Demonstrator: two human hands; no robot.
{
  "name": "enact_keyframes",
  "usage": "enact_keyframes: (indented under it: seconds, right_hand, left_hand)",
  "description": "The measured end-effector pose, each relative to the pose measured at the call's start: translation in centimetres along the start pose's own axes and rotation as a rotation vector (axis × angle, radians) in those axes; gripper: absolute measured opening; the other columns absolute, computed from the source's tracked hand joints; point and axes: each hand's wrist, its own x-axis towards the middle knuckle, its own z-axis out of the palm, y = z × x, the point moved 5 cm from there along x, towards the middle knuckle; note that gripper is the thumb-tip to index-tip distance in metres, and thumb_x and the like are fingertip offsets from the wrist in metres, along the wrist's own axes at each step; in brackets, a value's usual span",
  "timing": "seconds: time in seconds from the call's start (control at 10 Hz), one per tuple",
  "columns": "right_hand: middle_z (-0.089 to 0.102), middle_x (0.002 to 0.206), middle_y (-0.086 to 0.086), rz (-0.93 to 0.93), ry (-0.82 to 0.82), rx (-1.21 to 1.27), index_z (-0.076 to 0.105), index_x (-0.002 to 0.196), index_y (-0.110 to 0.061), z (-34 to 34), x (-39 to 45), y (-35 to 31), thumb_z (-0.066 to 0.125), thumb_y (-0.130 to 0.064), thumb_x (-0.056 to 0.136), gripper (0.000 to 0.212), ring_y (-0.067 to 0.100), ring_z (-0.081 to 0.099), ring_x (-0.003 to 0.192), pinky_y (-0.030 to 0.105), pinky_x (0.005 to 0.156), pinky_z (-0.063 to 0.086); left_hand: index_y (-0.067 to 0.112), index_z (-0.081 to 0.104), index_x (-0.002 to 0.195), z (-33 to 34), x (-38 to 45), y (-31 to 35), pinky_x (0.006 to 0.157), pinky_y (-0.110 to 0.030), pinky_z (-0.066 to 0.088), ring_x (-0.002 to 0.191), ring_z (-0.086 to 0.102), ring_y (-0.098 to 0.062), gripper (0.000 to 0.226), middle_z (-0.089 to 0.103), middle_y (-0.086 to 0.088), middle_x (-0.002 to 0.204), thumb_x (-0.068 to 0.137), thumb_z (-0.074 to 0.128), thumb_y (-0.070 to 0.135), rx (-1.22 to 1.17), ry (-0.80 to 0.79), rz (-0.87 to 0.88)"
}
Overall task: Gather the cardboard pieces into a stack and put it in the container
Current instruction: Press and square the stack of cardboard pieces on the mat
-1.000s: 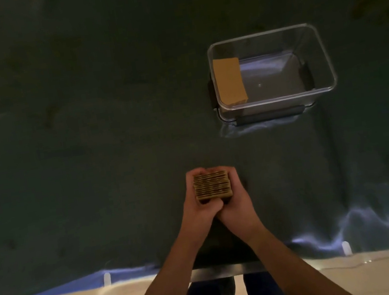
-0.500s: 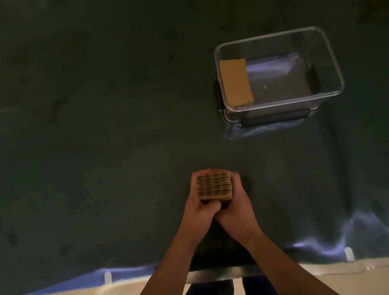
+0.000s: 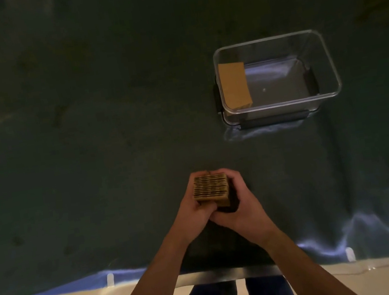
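Cardboard stack (image 3: 210,190), as before, clasped edge-up between left hand (image 3: 192,210) and right hand (image 3: 241,206) over the dark tabletop (image 3: 86,138); clear container (image 3: 280,103), far right, holds one cardboard piece (image 3: 234,85); path unobstructed.

No readable text, label, brand, number or sign anywhere in your view.

You will find nothing printed on the clear container (image 3: 280,103), neither on its rim nor on its walls, and the brown cardboard piece (image 3: 234,85) leaning inside it at its left end shows a plain face. Nearer to you than the container, the cardboard stack (image 3: 210,188) shows only the dark lines of its corrugated edges, which are not writing. The dark desk (image 3: 86,138) around the container carries no marks you could read, and the dim light leaves any finer print too faint to tell.
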Motion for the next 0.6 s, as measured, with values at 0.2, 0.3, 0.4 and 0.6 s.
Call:
enact_keyframes:
  seconds: [0.2,0.3,0.4,0.6]
  right_hand:
    - [0.058,0.128,-0.007,0.032,0.014,-0.14,0.049,0.127,-0.036,0.3,0.9,0.5,0.08,-0.005,0.074,0.069,0.011,0.055,0.124,0.041,0.106,0.048]
    - [0.062,0.121,-0.008,0.045,0.037,-0.16,0.047,0.119,-0.046,0.5,1.2,1.0,0.08,-0.013,0.073,0.066,0.013,0.059,0.117,0.042,0.098,0.053]
    - [0.062,0.118,-0.01,0.023,0.063,-0.174,0.046,0.117,-0.049,0.5,1.3,1.1,0.08,-0.02,0.073,0.063,0.014,0.061,0.113,0.043,0.093,0.055]
    - [0.063,0.119,-0.021,0.007,0.087,-0.196,0.052,0.116,-0.047,1.0,0.5,2.0,0.06,-0.043,0.082,0.035,0.002,0.058,0.116,0.027,0.095,0.049]
  left_hand:
    - [0.036,0.03,0.139,-1.0,-0.5,0.5,0.1,-0.003,0.035,0.122,0.05,0.01,0.078,0.051,0.006,0.136,0.08,0.046,-0.013,0.129,-0.113,-0.056]
    - [0.042,0.017,0.148,-2.6,-2.6,2.8,0.123,-0.026,0.019,0.15,0.023,-0.011,0.088,0.026,0.004,0.162,0.083,0.049,-0.009,0.14,0.182,0.004]
    - [0.037,0.011,0.155,-2.2,-4.6,5.7,0.126,-0.027,0.008,0.155,0.003,-0.015,0.084,0.007,0.007,0.169,0.083,0.05,0.015,0.31,0.391,0.234]
    - [0.007,0.002,0.158,2.9,-5.6,7.7,0.125,-0.048,0.011,0.155,0.002,-0.031,0.088,-0.007,-0.01,0.168,0.092,0.045,0.043,0.954,0.339,0.571]
